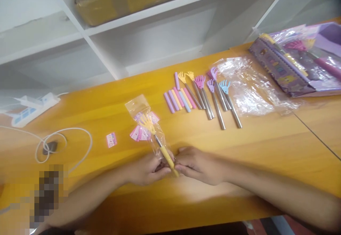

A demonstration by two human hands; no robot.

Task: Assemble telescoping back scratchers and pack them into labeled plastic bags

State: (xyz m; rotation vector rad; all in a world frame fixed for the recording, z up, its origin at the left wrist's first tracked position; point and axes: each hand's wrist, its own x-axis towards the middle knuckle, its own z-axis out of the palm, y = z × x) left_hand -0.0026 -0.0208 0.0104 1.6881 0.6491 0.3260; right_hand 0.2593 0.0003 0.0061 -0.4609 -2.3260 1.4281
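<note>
Yellow scratcher [166,154]: in a clear bag [137,106], held over the wooden surface [138,206], in front of the person.
Which way it points: the little claw goes up and left, away from the person; the fat handle comes down and right, toward the person.
Long line: one straight slant, top left to bottom right.
Left grip [149,169]: curled around the handle, with the thumb along its side.
Right grip [195,165]: pinched narrow at the bottom end of the bagged scratcher, close beside the left one.
Pink cards [135,133]: spread out by the claw; the print is too small to read.
Lone card [111,140]: to the left, pink at the edges, words too blurry to read.
Purple box [282,68]: far right, with pictures and colored marks on its front; I can't read them.
Other scratchers [199,81]: silver sticks, claws pointing away from the person.
Colored tubes [168,103]: beside those sticks, slanting much the same way.
</note>
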